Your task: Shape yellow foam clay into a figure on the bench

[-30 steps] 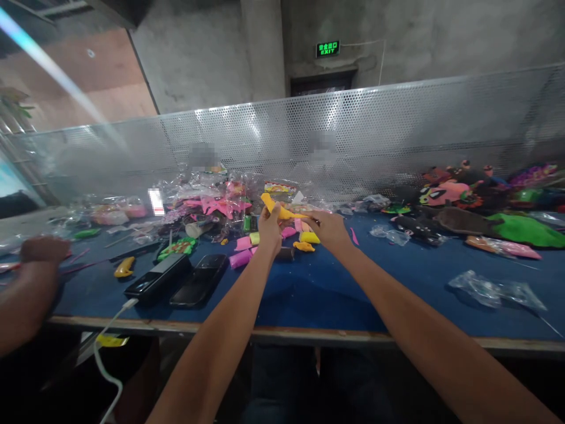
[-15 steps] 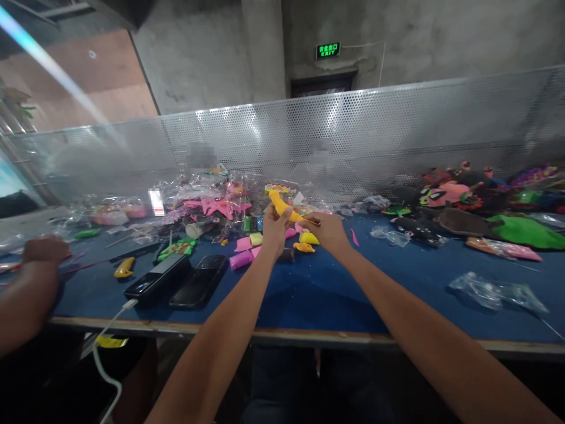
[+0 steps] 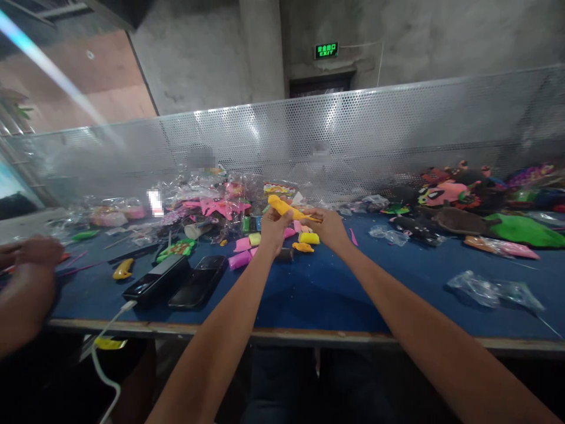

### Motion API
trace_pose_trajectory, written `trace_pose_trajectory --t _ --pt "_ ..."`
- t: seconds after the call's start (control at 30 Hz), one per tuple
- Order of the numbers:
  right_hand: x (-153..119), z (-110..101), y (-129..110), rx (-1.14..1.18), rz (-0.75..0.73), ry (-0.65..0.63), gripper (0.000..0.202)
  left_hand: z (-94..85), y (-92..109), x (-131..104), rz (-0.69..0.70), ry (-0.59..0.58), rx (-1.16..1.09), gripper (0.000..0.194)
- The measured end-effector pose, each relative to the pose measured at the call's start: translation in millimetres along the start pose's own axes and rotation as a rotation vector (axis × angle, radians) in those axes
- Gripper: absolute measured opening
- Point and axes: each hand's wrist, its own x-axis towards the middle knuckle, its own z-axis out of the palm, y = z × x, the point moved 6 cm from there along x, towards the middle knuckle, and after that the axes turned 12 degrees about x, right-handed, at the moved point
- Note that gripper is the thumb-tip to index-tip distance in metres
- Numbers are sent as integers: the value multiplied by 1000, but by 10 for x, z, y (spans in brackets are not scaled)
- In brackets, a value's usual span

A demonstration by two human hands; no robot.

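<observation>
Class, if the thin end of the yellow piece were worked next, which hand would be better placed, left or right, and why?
Probably the right hand: it is at the thin end of the yellow piece, while the left hand holds the thicker part.

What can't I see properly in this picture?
In the head view:
- Underside of the yellow lump: partly covered by the left hand.
- Some fingertips of the right hand: hidden behind that hand.
- Far end of the white cable: cut off by the bottom edge.
- Writing on the white label: too blurred.
</observation>
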Motion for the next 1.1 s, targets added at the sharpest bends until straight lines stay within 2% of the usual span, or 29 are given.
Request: trace_pose_trajectory --t 0.13,0.3,0.43,0.63,0.8,0.97,1.1 --pt "-11 1 -30 -186 -38 -23 26 -27 -17 6 -29 21 10 55" --pt "-41 -4 -94 -217 -174 -25 23 -73 -19 34 -43 70 12 49" --pt "-43 6 -106 -395 -182 -53 16 -103 -24 50 -59 119 26 46" --pt "-26 31 -111 -597 -210 -116 25 -104 -16 44 -74 130 27 42" --pt "-13 33 -99 -636 -208 -155 28 -116 -13 58 -57 96 47 38" --pt "-10 30 -120 -707 -212 -184 31 -129 5 53 -41 108 84 44" --pt "-13 26 -128 -712 -233 -215 35 -134 28 42 -46 134 103 41"
